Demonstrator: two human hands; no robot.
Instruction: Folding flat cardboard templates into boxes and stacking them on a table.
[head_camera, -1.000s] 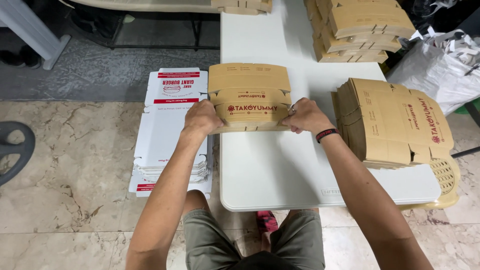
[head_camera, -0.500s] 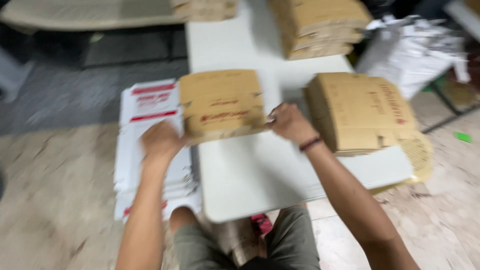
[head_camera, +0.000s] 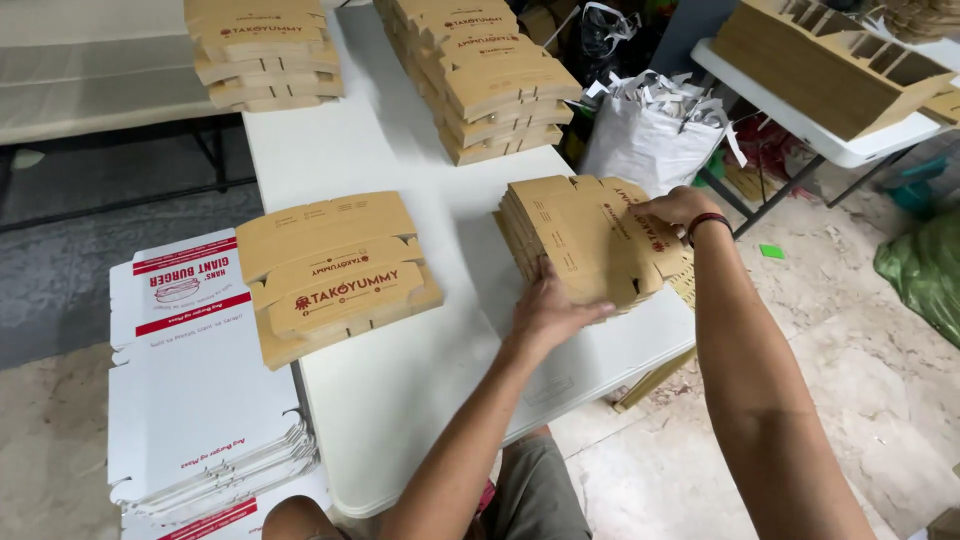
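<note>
A stack of flat brown cardboard box blanks (head_camera: 585, 235) lies at the right edge of the white table (head_camera: 400, 390). My left hand (head_camera: 548, 305) presses on the stack's near edge, fingers spread over the top blank. My right hand (head_camera: 675, 208), with a dark band at the wrist, grips the top blank at its far right side. A partly folded brown box (head_camera: 335, 272) with red printing rests alone on the table's left edge; neither hand touches it.
Two taller piles of brown blanks (head_camera: 265, 50) (head_camera: 490, 75) stand at the table's far end. White and red printed flat boxes (head_camera: 195, 380) are piled left of the table. A white bag of scraps (head_camera: 655, 130) and a second table with cardboard dividers (head_camera: 830, 60) stand to the right.
Both hands let go of the partly folded box, which now lies at the table's left edge, and moved right onto the stack of flat blanks. The camera turned right.
</note>
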